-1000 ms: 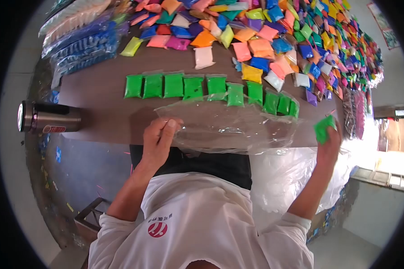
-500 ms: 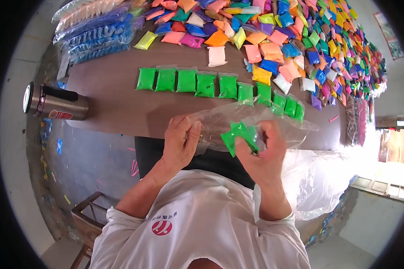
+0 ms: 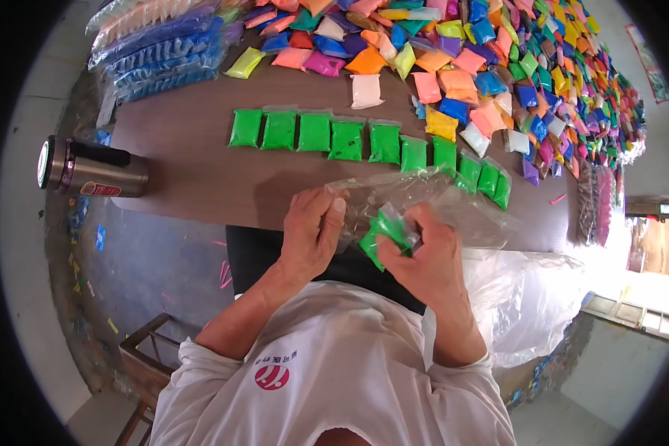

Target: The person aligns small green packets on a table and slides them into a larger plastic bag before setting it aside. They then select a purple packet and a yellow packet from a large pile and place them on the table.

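At the counter (image 3: 193,178), the right hand (image 3: 432,256), partly closed, grips a green packet (image 3: 375,243), likely soft, light and best held mid-body; the left hand (image 3: 309,234) pinches the thin clear bag (image 3: 474,219).

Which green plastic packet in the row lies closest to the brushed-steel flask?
The leftmost green plastic packet, at the row's end facing the brushed-steel flask. Unlike the packets between the ends, it has a green neighbour only on its right.

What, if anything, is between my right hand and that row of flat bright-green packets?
The crumpled clear plastic bag, gripped by your left hand, spreads between your right hand and the right end of the row of packets.
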`<control>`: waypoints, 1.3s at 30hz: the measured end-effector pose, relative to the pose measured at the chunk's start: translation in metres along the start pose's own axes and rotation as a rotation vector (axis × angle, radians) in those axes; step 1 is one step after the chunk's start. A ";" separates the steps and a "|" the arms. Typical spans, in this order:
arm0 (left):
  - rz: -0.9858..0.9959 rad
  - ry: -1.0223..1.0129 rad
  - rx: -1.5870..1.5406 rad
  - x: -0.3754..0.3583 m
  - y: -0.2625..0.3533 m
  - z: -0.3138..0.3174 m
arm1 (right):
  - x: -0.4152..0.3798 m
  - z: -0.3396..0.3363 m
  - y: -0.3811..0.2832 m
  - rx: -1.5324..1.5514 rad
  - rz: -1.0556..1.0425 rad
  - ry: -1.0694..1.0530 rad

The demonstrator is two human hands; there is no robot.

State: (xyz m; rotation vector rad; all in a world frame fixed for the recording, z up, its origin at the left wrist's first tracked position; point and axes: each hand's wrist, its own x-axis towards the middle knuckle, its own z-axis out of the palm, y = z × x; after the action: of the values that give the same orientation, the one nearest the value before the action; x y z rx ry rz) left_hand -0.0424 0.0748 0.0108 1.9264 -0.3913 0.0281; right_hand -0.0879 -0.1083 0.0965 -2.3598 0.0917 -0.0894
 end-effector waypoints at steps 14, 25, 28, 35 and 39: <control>-0.030 -0.035 -0.143 0.000 0.006 0.008 | 0.008 0.027 0.017 -0.011 0.011 0.197; -0.008 -0.006 -0.105 0.003 0.003 0.007 | -0.002 0.032 0.014 0.178 0.009 -0.044; -0.024 -0.006 -0.159 0.003 0.002 0.006 | -0.002 0.038 0.023 0.077 -0.086 -0.047; 0.056 0.024 -0.143 0.006 0.006 0.005 | 0.002 0.043 0.022 -0.071 -0.090 0.019; 0.048 0.020 -0.153 0.005 0.002 0.007 | -0.003 0.061 0.019 -0.162 -0.023 0.082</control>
State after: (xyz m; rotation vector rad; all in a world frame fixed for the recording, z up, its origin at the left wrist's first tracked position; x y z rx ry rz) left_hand -0.0392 0.0665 0.0105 1.7642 -0.4141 0.0475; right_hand -0.0863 -0.0784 0.0395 -2.5193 0.1150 -0.1971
